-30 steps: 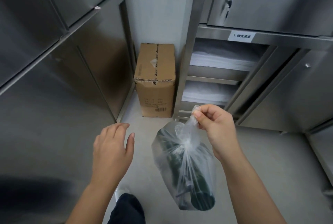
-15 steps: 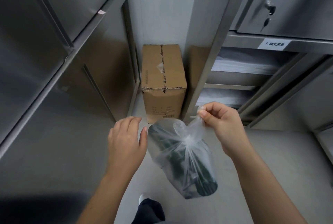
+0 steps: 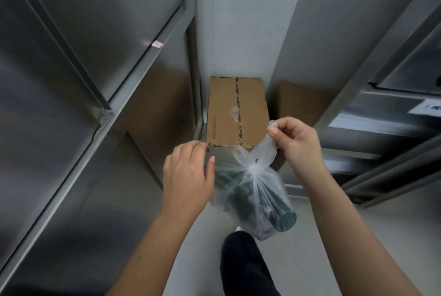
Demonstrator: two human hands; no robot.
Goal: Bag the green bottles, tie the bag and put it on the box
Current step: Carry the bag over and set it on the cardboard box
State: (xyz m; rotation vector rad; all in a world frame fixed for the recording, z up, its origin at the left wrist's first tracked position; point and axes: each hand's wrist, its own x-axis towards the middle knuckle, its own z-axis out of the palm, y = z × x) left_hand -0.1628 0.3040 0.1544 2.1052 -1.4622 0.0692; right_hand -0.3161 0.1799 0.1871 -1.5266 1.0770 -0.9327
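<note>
Clear, crinkled plastic bag (image 3: 248,188), gathered into a tight knot (image 3: 251,167), hanging at centre frame and overlapping the near edge of the brown cardboard box (image 3: 236,109). Dark green bottles (image 3: 284,214) inside, cylindrical and glossy, tilted toward lower right. Loose tail above the knot pinched by the right hand (image 3: 298,143), fingers (image 3: 278,128) curled tight round the film. Left hand (image 3: 188,176) against the bag's left side, relaxed and nearly straight, gripping nothing. Box upright on the floor (image 3: 195,248), taped seam along its top, wedged between brushed steel cabinets (image 3: 71,81).

Right hand (image 3: 299,146) pinches knotted bag (image 3: 250,190) before box (image 3: 235,114).
</note>
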